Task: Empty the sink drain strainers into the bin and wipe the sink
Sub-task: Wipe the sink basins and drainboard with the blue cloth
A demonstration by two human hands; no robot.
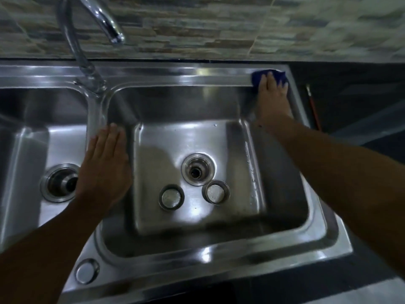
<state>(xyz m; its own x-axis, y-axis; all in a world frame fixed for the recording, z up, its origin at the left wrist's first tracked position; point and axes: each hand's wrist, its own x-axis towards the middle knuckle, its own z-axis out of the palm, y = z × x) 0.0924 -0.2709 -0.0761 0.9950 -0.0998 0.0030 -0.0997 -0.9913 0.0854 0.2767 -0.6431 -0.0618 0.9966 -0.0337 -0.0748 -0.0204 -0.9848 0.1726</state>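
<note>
Blue cloth [256, 78] is pressed onto the far right corner of the sink [175, 73] rim by the right hand [271, 99], fingers straight and spread. Left hand [105, 165] is laid flat, fingers straight, on the divider [96, 110] between basins. Left strainer [171, 197] and right strainer [215, 191] are seen on the right basin floor, just beside the open drain [198, 168]

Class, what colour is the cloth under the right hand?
The cloth is dark blue, clearest in the head view.
</note>
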